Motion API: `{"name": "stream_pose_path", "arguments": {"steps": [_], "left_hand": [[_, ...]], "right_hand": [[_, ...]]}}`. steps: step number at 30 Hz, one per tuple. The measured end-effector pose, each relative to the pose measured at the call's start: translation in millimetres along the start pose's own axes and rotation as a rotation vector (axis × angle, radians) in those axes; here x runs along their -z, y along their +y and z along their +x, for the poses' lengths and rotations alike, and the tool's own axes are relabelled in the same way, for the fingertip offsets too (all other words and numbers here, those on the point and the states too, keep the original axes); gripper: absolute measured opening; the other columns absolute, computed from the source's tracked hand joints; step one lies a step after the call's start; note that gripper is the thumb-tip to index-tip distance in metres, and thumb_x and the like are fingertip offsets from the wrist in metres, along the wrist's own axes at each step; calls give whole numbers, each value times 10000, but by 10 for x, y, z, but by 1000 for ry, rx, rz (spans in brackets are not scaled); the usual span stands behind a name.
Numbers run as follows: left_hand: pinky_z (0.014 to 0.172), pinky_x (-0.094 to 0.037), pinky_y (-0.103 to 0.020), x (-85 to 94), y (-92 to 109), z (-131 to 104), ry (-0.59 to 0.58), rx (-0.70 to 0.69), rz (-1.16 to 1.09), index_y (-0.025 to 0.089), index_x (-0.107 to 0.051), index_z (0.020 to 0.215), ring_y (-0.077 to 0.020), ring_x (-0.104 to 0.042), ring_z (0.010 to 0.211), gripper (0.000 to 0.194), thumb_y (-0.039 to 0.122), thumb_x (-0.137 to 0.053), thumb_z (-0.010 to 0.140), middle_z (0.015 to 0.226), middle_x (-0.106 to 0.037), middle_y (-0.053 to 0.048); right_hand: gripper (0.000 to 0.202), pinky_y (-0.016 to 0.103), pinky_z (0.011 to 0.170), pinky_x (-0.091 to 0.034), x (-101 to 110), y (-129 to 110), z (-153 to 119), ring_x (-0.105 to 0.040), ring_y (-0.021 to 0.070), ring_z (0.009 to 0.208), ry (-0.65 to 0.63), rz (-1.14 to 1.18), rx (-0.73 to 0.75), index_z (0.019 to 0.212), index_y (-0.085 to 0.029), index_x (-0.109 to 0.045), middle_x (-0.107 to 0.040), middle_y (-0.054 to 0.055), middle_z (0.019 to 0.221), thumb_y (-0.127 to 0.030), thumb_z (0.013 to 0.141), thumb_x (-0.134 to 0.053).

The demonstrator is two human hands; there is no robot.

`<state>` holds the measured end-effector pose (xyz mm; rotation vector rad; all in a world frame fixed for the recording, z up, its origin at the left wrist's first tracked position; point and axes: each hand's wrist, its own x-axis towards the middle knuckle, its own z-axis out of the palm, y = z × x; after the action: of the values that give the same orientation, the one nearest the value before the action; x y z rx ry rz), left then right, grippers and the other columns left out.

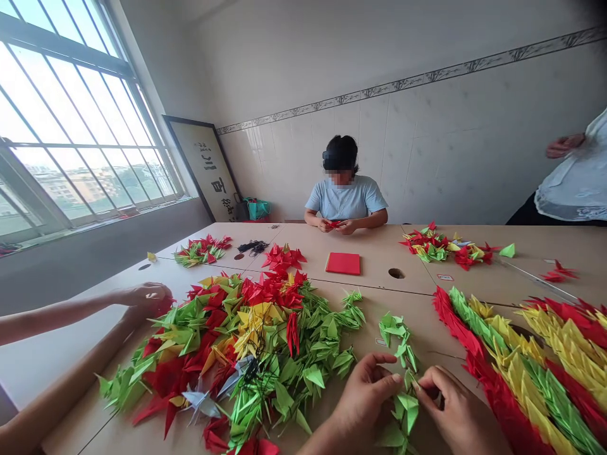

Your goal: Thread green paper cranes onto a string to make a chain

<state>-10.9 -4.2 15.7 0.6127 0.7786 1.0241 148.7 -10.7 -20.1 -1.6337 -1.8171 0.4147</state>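
Observation:
A strand of green folded paper cranes (405,411) runs over the tabletop in front of me, between my two hands. My left hand (363,398) curls around its left side, thumb and forefinger bent against the cranes. On the other side, my right hand (450,401) pinches a small part of a green crane between thumb and forefinger. Its other fingers are folded in. The upper end of the strand (394,327) lies loose on the table beyond my hands. Left of my hands spreads a big heap of green, red and yellow paper cranes (284,354), with a few pale blue ones.
Finished-looking rows of cranes (526,379) lie at right. Another person's hands (147,297) touch red paper at the heap's left edge. Opposite, a seated person (346,196) holds red paper. Red paper sheets (343,263), black cords (253,247) and a table hole (396,273) lie between.

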Motion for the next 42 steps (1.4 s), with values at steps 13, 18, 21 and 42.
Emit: {"name": "stream_pose_path", "arguments": {"steps": [13,18,21,42], "left_hand": [[528,-311,-195,37,-98,13,-87,-85,280,138,-556,867,-61,-440,551,518,367,-828,489,666,-544,36],[527,-341,-212,2,-64,14,-73,-108,203,160,-517,785,-83,-462,535,456,369,-809,503,610,-520,44],[543,-338,-212,11,-59,39,1,-150,233,155,-543,737,-92,-472,569,324,300,-763,549,624,-514,38],[526,-284,-220,-5,-41,48,87,-214,325,150,-546,595,-85,-401,543,257,286,-746,509,560,-495,38]], "right_hand": [[190,225,572,-450,55,-57,31,-575,158,579,-35,194,-160,660,-270,-493,-594,-31,608,-437,748,-512],[186,223,568,-448,56,-70,27,-580,165,589,-90,308,-202,651,-264,-519,-617,-29,604,-437,713,-545],[230,223,522,-418,60,-69,42,-530,151,535,-106,405,-272,626,-257,-509,-559,-48,538,-465,716,-549],[226,210,512,-373,147,-174,33,-460,123,550,-378,783,-418,679,-207,-609,-540,-45,568,-408,627,-697]]}}
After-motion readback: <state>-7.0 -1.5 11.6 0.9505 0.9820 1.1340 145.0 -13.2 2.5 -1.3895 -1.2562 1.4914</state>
